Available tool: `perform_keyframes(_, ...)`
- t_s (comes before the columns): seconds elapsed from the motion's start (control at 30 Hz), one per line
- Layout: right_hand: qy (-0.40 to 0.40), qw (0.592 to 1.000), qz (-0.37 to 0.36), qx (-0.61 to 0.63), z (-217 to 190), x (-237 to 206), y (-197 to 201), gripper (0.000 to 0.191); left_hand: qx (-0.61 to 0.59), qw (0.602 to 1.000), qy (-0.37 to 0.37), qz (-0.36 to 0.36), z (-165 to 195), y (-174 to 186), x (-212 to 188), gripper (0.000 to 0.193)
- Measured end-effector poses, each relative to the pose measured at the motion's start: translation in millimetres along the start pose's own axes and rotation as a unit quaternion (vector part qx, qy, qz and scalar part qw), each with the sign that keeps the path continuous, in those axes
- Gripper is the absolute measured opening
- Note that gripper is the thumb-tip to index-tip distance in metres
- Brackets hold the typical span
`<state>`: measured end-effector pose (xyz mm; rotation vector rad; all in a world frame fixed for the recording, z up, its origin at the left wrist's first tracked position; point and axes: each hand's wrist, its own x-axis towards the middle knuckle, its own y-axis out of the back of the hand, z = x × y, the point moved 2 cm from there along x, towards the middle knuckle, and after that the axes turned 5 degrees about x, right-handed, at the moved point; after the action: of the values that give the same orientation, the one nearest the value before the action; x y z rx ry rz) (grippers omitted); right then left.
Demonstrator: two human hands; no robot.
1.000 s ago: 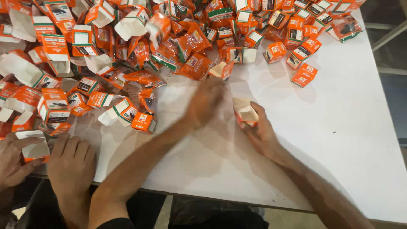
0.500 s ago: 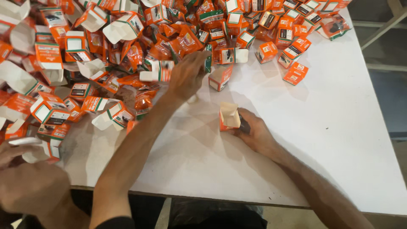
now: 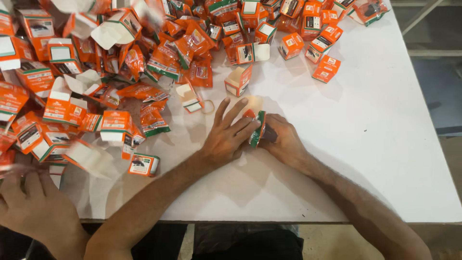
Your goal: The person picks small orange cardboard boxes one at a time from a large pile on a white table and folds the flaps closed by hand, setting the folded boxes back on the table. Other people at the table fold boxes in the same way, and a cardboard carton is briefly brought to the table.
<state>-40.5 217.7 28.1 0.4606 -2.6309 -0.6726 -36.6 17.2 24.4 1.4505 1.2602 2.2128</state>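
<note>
White tabletop [image 3: 385, 159] carries both hands close together: right hand [image 3: 284, 139] clamps a small orange-green packet [image 3: 257, 129], left hand [image 3: 226, 137] spread flat, fingertips steadying it. Open carton [image 3: 239, 79] just beyond; orange box pile [image 3: 120, 62] farther left; another person's hand [image 3: 33, 212] near edge.

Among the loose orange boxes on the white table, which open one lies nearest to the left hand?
The open box with its white flap up, just above the left hand. The other open box lies farther up.
</note>
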Motion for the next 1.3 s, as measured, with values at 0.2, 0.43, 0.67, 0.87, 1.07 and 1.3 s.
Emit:
perform_keyframes(0.2,-0.008,1.000,0.006,-0.016,-0.4,-3.7,-1.5,0.057,-0.035,0.996,0.080,0.026,5.7,-1.1,1.0,0.036)
perform_keyframes(0.43,0.032,0.998,0.018,-0.059,1.4,-4.8,-4.3,0.061,-0.101,0.968,0.219,0.067,18.8,-6.6,19.6,0.036)
perform_keyframes(0.67,-0.067,0.996,0.040,-0.039,6.3,-7.8,-9.1,0.087,-0.452,0.760,0.465,-0.038,-10.8,-23.1,17.8,0.027)
perform_keyframes(0.87,-0.025,0.999,0.036,0.025,3.8,-15.8,-5.7,0.063,-0.443,0.779,0.444,0.015,-17.1,-52.1,11.0,0.020)
perform_keyframes(1.07,0.129,0.971,0.038,-0.198,-3.7,-16.4,-10.2,0.068,-0.631,0.637,0.440,-0.047,-36.4,-42.6,-11.8,0.031)
perform_keyframes(1.3,0.111,0.975,0.045,-0.187,-10.6,-12.9,-9.7,0.049,-0.516,0.704,0.483,-0.067,-30.8,-36.9,-1.8,0.021)
